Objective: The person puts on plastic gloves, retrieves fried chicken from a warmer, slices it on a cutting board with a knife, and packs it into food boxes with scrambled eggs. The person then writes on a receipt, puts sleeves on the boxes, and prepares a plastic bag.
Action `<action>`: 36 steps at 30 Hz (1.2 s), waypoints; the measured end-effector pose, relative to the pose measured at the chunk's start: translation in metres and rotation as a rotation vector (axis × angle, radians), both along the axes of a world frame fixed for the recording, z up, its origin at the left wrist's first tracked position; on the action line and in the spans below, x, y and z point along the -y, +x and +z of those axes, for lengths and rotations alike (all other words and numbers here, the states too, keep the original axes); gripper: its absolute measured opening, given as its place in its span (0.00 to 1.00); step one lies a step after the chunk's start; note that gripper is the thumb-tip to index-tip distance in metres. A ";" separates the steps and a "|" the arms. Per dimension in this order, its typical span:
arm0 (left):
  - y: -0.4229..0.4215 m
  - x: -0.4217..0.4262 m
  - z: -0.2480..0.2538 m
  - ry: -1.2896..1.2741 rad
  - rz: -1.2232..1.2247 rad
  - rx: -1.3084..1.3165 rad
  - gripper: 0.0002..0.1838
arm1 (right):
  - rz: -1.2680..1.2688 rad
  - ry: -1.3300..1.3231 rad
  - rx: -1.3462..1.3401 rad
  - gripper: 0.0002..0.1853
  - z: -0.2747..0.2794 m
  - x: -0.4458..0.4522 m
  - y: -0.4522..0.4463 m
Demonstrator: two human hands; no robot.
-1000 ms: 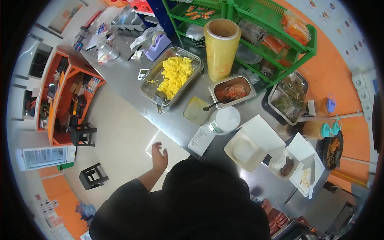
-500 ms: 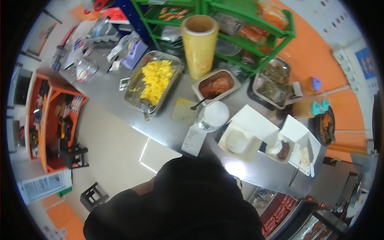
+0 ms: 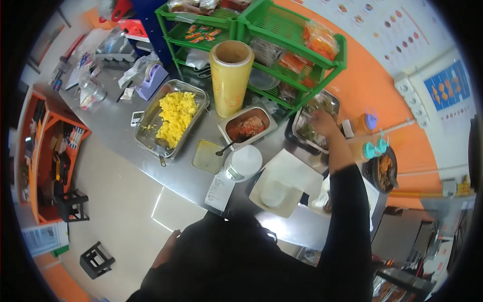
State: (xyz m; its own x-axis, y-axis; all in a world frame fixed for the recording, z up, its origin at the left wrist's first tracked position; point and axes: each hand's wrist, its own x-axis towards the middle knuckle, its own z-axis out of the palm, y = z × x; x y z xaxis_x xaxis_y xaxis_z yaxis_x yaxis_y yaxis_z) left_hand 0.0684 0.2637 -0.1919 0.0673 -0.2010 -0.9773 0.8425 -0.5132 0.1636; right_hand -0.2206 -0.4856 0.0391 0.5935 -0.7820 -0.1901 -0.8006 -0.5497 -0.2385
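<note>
My right hand (image 3: 323,122) reaches over the metal tray (image 3: 334,103) at the back right, which holds dark green, leafy-looking food. Its fingertips are at the food, small and blurred, so their grip is unclear. My left hand (image 3: 174,237) hangs low beside my body, above the floor; most of its fingers are hidden. Below my right forearm an open white takeaway box (image 3: 282,189) holds a round pale item. A second box (image 3: 321,199) is partly covered by my sleeve. Left of the first box stands a white kitchen scale (image 3: 244,162) with a printed receipt (image 3: 220,192) in front.
A steel pan (image 3: 270,125) of reddish filling with a dark spoon stands behind the scale, near a tall yellow film roll (image 3: 230,85). A tray of yellow scrambled egg (image 3: 177,116) lies left. Green racks (image 3: 292,55) rise behind; capped bottles (image 3: 370,150) and a black pan (image 3: 381,173) stand right.
My right arm has come into view and stretched forward to the leafy tray, covering part of the second box. My left hand now shows beside my body. The view has shifted right and upward.
</note>
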 end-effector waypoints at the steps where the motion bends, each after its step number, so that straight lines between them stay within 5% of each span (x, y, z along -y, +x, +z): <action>1: -0.004 -0.013 -0.001 0.014 0.046 0.014 0.31 | 0.127 -0.031 -0.272 0.21 -0.019 0.032 0.009; 2: -0.007 -0.032 -0.008 0.020 0.075 0.018 0.31 | 0.156 -0.030 -0.267 0.21 -0.034 0.047 0.012; 4: -0.020 -0.078 -0.020 0.130 0.036 0.603 0.27 | -0.239 -0.167 0.124 0.20 -0.061 0.065 0.024; 5: -0.046 -0.058 0.036 0.302 -0.305 0.687 0.24 | -0.239 -0.156 0.027 0.20 -0.066 0.065 0.026; 8: -0.068 -0.147 -0.003 0.465 -0.463 0.758 0.37 | -0.332 -0.191 -0.091 0.18 -0.069 0.077 0.034; 10: -0.080 -0.138 0.024 0.527 -0.402 0.627 0.38 | -0.195 -0.175 0.023 0.15 -0.073 0.098 0.016; 12: -0.093 -0.143 0.028 0.701 -0.440 0.615 0.38 | 0.160 -0.463 -0.343 0.13 -0.072 0.125 -0.008; 14: -0.088 -0.141 0.024 0.697 -0.530 0.597 0.38 | 0.261 -0.510 -0.284 0.14 -0.038 0.111 -0.017; 16: -0.072 -0.132 0.024 0.681 -0.628 0.586 0.38 | -0.258 -0.125 0.431 0.19 -0.011 0.077 -0.041; 18: -0.052 -0.116 0.021 0.591 -0.680 0.619 0.37 | -0.348 0.209 0.596 0.21 0.031 0.018 -0.057; 22: -0.002 -0.091 -0.007 0.413 -0.758 0.762 0.31 | -0.601 0.895 1.420 0.23 0.078 -0.116 -0.092; 26: 0.047 -0.038 -0.008 0.273 -0.835 0.872 0.27 | -0.786 0.957 1.585 0.25 0.086 -0.222 -0.132; 32: 0.067 0.027 0.001 0.118 -0.963 0.857 0.24 | -0.726 0.915 1.673 0.26 0.042 -0.317 -0.164; 36: 0.071 0.027 -0.019 0.030 -1.080 0.833 0.25 | -0.737 0.966 1.592 0.18 0.036 -0.340 -0.173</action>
State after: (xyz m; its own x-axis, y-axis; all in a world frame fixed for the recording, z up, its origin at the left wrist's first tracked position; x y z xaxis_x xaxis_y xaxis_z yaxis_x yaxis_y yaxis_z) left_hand 0.1393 0.2366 -0.2107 0.4576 -0.5085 -0.7294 -0.3193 -0.8596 0.3989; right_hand -0.3939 -0.1460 0.0754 0.2961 -0.8907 -0.3449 0.4188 0.4456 -0.7912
